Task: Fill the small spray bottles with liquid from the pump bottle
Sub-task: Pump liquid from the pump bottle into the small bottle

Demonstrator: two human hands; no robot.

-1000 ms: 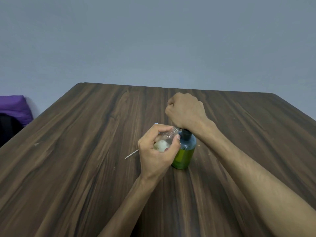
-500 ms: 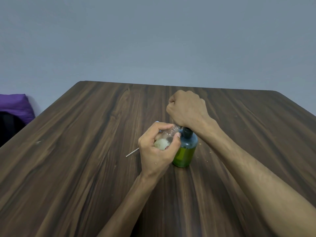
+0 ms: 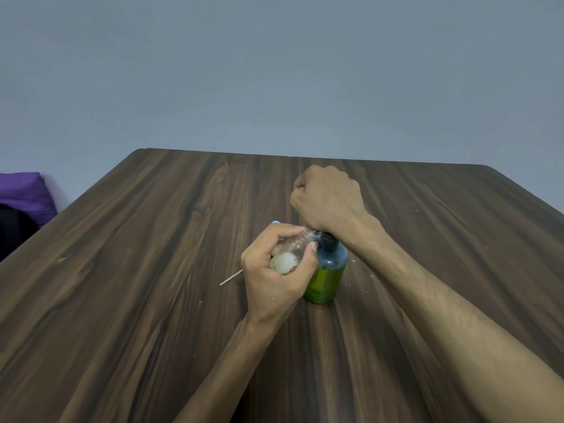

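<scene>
Now spray bottle [image 3: 291, 251] mouth toward pump bottle [image 3: 326, 270]

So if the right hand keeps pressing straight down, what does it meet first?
The pump bottle: the right hand sits fisted over its dark pump head, which is hidden under the wrist. Whether it already touches is unclear. The small spray bottle in the left hand lies beside that line.
</scene>
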